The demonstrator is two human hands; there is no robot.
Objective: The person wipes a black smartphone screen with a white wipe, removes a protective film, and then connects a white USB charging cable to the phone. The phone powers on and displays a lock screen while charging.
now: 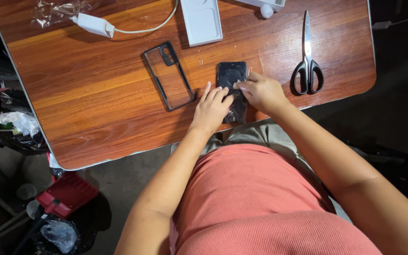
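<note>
A black smartphone point(231, 75) lies face up near the front edge of a reddish wooden table point(95, 94). My left hand point(212, 107) rests flat on the phone's lower left side, fingers spread over it. My right hand point(259, 90) presses on the phone's right half, thumb and fingertips pinched at something small and pale on the screen. A clear phone case with a black rim point(168, 75) lies empty to the left of the phone.
Black-handled scissors point(307, 61) lie to the right of the phone. A white box lid point(201, 21) and a white charger with cable point(93, 24) sit at the back, beside crumpled clear plastic point(55, 10). A red dustpan point(64, 194) and bags are on the floor at left.
</note>
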